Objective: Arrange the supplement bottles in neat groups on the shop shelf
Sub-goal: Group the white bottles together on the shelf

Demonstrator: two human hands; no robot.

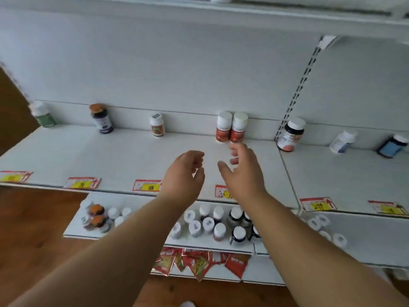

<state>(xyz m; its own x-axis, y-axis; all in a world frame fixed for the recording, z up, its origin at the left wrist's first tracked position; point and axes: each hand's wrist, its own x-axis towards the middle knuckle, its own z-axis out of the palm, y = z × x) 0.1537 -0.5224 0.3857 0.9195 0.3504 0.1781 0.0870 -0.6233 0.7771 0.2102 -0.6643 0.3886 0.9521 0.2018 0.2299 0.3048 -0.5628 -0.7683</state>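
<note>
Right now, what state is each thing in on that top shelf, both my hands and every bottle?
Left hand: empty, fingers loosely curled, above the shelf.
Right hand: empty, fingers spread, near the red pair.
Two red-labelled white-capped bottles: upright, touching, capped.
Small white bottle with red-green label: upright, alone.
Dark orange-capped bottle: upright, alone.
Green-labelled white bottle: upright, blurred.
Dark white-capped bottle with pink label: upright, capped.
White shelf: mostly bare.

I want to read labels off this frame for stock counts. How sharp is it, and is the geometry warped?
Head view: soft all over; the pair of red-label bottles show colour but no readable text, the price tags blur, the right hand fingertips smear. Wide-angle warp bends the shelf edge and tilts outer bottles. Lighting even, without glare.
</note>
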